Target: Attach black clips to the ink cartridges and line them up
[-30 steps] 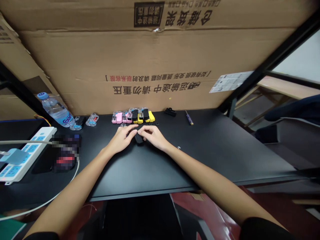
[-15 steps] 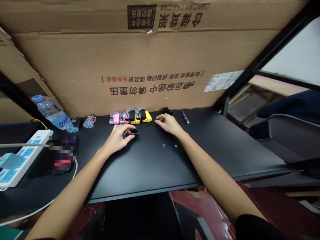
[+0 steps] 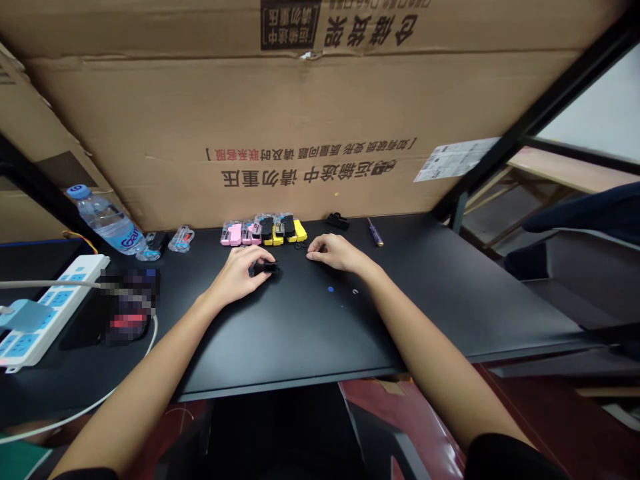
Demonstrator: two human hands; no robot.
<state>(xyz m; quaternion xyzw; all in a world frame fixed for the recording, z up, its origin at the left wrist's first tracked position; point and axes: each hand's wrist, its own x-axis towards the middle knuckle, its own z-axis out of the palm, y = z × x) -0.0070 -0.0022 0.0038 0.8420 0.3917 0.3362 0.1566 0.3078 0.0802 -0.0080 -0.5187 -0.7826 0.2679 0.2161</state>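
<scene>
- Both my hands rest on the black desk (image 3: 310,333), held apart from each other.
- My left hand (image 3: 239,273) has its fingers curled and pinched on a small black part (image 3: 265,268) — the part sits on the desk under my fingertips.
- My right hand (image 3: 334,252) lies palm down, fingers loosely bent, its fingertips touching the desk beside some tiny black rings (image 3: 300,245); I cannot tell whether it grips anything.
- Just behind my hands, a row of pink, black and yellow parts (image 3: 264,231) stands against a big cardboard box (image 3: 310,120).
- A small screwdriver (image 3: 375,233) lies to the right — a black clip (image 3: 337,221) is near it.
- A water bottle (image 3: 106,220) and a white power strip (image 3: 45,303) are at far left.
</scene>
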